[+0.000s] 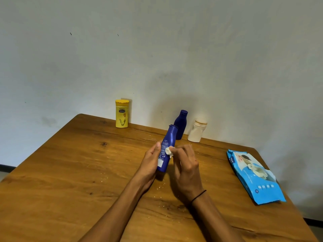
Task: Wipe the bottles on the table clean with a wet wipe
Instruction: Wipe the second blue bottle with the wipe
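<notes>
At frame centre, the left hand (pixel 151 160) fingers clamp the light, slippery-looking blue bottle (pixel 166 151) around its lower body, a sound hold, while the right hand (pixel 186 165) fingers pinch the soft wet wipe (pixel 169 151) against it.

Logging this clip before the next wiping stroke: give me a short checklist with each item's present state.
1. Left hand grips held blue bottle: ok.
2. Right hand pinches wet wipe against it: ok.
3. Held bottle's cap closed: ok.
4. Bottle fully clean: cannot tell.
5. Yellow bottle, second blue bottle and white bottle upright, waiting: ok.
6. Wipe pack on table nearby: ok.
</notes>
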Demonstrator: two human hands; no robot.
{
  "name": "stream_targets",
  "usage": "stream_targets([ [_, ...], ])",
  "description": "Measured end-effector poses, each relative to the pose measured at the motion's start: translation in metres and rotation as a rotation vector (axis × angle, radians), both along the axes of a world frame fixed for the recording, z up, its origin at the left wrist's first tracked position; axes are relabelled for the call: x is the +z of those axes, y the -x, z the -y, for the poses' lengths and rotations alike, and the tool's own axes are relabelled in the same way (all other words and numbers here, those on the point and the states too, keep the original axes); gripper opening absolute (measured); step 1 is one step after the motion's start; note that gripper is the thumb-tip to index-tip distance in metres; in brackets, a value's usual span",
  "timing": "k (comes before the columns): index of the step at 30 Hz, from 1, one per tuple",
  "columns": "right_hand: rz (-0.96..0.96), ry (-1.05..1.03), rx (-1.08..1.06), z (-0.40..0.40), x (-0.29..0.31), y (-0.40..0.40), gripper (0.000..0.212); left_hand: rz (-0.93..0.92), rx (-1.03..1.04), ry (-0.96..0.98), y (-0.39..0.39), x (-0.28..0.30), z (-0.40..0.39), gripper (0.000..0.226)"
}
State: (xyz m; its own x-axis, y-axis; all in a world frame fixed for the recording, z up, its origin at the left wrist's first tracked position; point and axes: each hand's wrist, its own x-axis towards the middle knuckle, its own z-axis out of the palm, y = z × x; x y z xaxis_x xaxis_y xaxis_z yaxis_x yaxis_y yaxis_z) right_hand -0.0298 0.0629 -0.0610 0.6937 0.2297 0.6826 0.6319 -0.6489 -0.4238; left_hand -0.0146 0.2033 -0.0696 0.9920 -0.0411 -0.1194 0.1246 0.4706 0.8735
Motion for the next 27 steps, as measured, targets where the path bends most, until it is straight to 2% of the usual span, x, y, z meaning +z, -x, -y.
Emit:
stream_targets([
  [4,-0.008,-0.087,-0.045,-0.011,0.014,-0.008,0.028,0.001,-0.088,-0.201,0.003,-0.004,0.001,0.073],
  [6,-0.018,-0.11,-0.047,-0.016,0.016,-0.01,0.026,-0.016,-0.149,-0.188,0.006,-0.004,0.002,0.094],
  [7,-0.019,-0.11,-0.039,-0.018,0.015,-0.011,0.025,-0.018,-0.163,-0.152,0.005,-0.005,0.002,0.097],
  [9,-0.026,-0.076,-0.004,-0.02,0.008,-0.008,0.022,-0.013,-0.153,-0.036,0.006,-0.003,0.0,0.087],
  [12,-0.025,-0.002,0.09,-0.019,-0.006,0.006,0.023,-0.068,-0.124,0.316,0.005,0.001,-0.004,0.075],
  [14,0.025,0.03,0.144,-0.016,-0.013,0.011,0.027,-0.065,-0.1,0.399,0.004,0.0,-0.006,0.076],
  [18,0.087,0.07,0.167,-0.009,-0.015,0.009,0.032,0.029,-0.082,0.358,0.005,0.002,-0.005,0.087],
  [22,0.084,0.08,0.064,-0.011,-0.006,0.006,0.035,0.052,-0.113,0.302,0.009,0.007,-0.005,0.065],
  [27,0.127,-0.041,-0.088,-0.011,0.013,-0.017,0.022,0.081,-0.11,0.192,0.008,0.008,-0.005,0.056],
])
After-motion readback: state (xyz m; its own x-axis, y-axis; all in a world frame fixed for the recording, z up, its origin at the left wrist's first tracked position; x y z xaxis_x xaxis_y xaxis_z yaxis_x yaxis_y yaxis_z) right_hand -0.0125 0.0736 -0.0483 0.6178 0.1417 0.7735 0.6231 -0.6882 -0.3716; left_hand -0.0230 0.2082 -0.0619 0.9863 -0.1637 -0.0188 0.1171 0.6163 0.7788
